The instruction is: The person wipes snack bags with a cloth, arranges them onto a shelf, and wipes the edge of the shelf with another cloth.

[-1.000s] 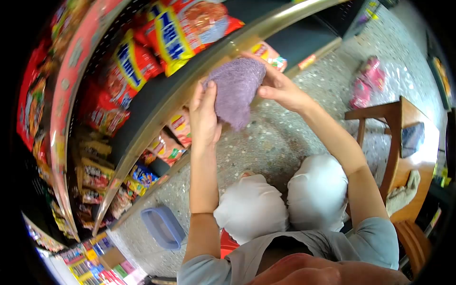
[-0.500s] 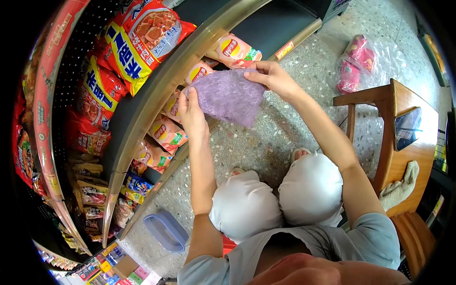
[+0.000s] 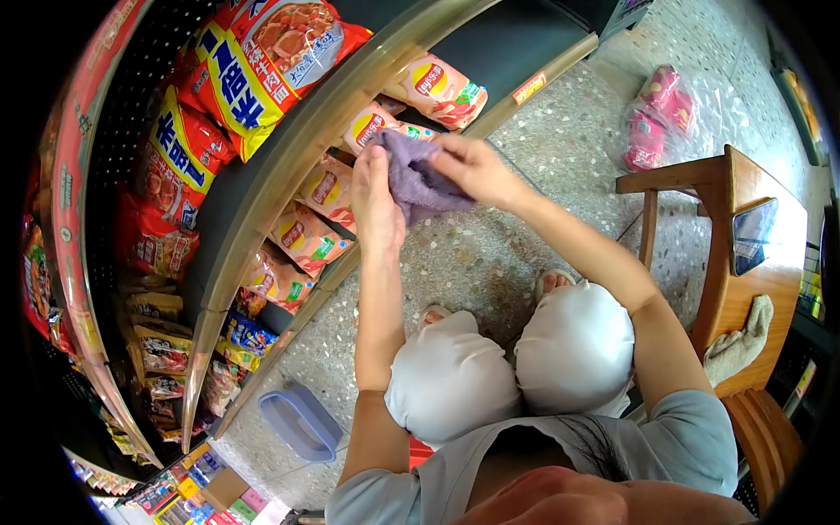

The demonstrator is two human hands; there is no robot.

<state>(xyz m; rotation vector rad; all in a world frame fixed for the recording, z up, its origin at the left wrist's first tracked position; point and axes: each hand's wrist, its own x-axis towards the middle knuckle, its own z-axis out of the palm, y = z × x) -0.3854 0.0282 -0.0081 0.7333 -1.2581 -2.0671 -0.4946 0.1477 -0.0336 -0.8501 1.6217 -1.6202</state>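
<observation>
Floor (image 3: 468, 262) stretches below me. My left hand (image 3: 377, 206) clamps the cloth (image 3: 409, 182); my right hand (image 3: 481, 172) pinches its other side.

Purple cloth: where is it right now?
Head view, just above centre: the purple cloth is held between the left hand and right hand, partly covering a pink chip bag behind it in the picture.
</observation>
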